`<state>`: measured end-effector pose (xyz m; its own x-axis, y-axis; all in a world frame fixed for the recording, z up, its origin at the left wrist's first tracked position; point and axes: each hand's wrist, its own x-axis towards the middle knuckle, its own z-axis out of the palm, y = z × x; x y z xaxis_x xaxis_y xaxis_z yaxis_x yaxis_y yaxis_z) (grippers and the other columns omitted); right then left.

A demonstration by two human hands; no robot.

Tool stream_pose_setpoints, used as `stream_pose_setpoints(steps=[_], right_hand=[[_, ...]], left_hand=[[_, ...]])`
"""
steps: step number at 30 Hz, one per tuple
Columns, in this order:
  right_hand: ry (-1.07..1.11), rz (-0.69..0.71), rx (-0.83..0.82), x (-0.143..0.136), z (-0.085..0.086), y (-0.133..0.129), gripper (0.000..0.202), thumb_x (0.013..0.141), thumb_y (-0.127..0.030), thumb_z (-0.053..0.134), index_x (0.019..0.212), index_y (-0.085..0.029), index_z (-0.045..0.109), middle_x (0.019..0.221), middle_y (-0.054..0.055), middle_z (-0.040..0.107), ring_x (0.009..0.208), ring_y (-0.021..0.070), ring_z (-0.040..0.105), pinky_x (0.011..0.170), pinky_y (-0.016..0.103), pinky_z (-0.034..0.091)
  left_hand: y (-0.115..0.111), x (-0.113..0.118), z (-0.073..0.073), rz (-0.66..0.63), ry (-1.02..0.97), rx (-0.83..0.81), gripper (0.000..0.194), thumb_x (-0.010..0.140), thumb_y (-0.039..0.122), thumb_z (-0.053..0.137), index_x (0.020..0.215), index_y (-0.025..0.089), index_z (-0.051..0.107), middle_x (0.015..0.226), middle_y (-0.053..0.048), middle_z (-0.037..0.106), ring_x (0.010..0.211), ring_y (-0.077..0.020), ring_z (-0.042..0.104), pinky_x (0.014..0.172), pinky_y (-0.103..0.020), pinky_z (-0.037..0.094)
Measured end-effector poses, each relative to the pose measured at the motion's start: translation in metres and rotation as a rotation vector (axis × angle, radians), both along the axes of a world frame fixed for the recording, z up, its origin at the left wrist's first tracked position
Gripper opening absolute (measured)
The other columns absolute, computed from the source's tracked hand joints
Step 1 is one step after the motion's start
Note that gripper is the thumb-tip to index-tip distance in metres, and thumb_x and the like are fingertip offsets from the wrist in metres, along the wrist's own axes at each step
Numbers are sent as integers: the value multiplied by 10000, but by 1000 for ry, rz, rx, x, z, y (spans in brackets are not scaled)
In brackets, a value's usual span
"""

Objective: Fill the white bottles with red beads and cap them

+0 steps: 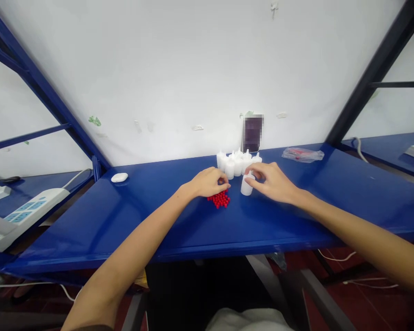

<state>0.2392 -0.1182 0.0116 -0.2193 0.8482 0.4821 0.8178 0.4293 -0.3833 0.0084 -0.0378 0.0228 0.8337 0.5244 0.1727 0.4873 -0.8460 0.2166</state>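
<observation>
My right hand (pixel 271 182) has its thumb and fingers around the top of a small white squeeze bottle (pixel 246 187), which stands upright on the blue table. My left hand (pixel 209 182) hovers at the back of a pile of small red caps (pixel 220 199), its fingers curled and closed toward the thumb. Whatever is between those fingertips, if anything, is too small to make out. Just behind both hands stands a tight group of white bottles (pixel 238 166) with pointed nozzles.
A phone (pixel 253 133) leans on the wall behind the bottles. To the right lies a clear plastic bag (pixel 302 155) with something red in it. A white earbud case (pixel 119 177) sits at the table's left, and a power strip (pixel 31 212) lies beyond the blue frame (pixel 58 103).
</observation>
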Motion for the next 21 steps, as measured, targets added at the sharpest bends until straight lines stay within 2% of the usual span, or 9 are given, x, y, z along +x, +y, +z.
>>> stream_pose_setpoints(steps=[2,5,7,9,11,14,18,21], right_hand=[[66,13,24,2,-2,-1,156,838,-334,608,896,-196,649,720,-2,555,660,171,528,736,349,386],[233,121,15,1,-7,-1,136,792,-312,644,867,-203,613,916,56,618,839,217,586,794,362,439],[386,221,-97,-1,-11,-1,131,786,-294,643,862,-211,575,1004,72,645,945,233,605,846,367,456],[543,302,-276,-4,-15,-2,136,795,-282,624,861,-218,524,1012,71,681,977,235,626,858,363,464],[648,365,-431,-8,-17,-4,136,817,-274,587,871,-225,472,954,63,716,949,229,648,845,359,469],[683,400,-539,-14,-18,-7,120,836,-263,548,909,-226,460,797,30,718,857,216,659,804,343,467],[660,337,-506,-18,-17,-7,109,814,-272,560,893,-207,524,696,-4,636,696,176,595,661,292,432],[644,295,-426,-19,-18,-7,91,825,-281,537,860,-198,550,669,-13,583,641,152,541,627,279,416]], left_hand=[[2,8,6,28,85,24,305,865,445,618,885,182,770,899,-85,729,906,-249,647,817,-348,471],[3,18,16,74,172,13,368,821,526,643,819,177,760,821,-84,716,842,-246,644,756,-337,453],[4,23,23,82,223,-15,372,801,540,653,819,184,757,781,-69,711,764,-215,628,710,-316,429],[4,26,27,64,268,-39,342,785,523,666,810,193,754,743,-52,704,704,-189,605,680,-298,404],[5,29,28,39,297,-62,321,756,513,693,764,197,745,679,-38,681,646,-176,578,646,-291,383],[8,29,26,15,278,-94,309,702,505,746,672,198,723,577,-21,625,540,-161,514,585,-293,353],[16,26,19,-91,206,-122,197,710,382,748,619,212,711,528,6,600,490,-142,480,538,-282,327],[21,25,13,-165,106,-170,139,677,265,760,567,211,696,527,19,603,494,-131,491,539,-272,340]])
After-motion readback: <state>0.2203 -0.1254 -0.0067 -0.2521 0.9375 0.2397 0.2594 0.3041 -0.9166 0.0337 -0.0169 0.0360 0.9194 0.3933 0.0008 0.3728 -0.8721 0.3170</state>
